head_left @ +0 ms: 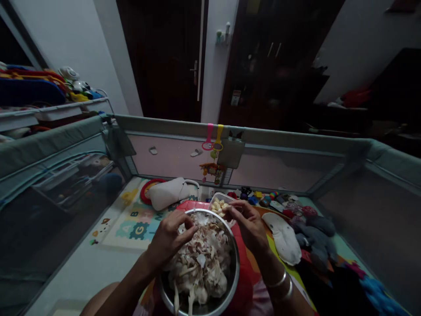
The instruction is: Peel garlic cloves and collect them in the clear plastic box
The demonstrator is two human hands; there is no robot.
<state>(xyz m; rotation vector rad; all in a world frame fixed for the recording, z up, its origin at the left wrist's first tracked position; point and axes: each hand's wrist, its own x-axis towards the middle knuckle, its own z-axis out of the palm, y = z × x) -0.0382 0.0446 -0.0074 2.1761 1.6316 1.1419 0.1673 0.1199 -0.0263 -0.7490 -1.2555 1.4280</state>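
A steel bowl [234, 267] heaped with garlic bulbs and papery skins [200, 263] rests on my lap. My left hand [169, 239] lies over the bowl's left rim with its fingers curled onto the skins; what it grips is hidden. My right hand [248, 221] hovers at the bowl's far right rim, fingers pinched together beside a small white container [215, 198] of peeled cloves [219, 206]. What the pinch holds is too small to name. Silver bangles [279, 283] circle my right wrist.
I sit inside a mesh-walled playpen [230, 134] on an alphabet mat [138, 224]. A white pouch [169, 193] and red ring [148, 186] lie ahead to the left. Small toys [263, 199], a white cloth [284, 239] and grey plush [312, 235] crowd the right. A dark door [167, 57] stands beyond.
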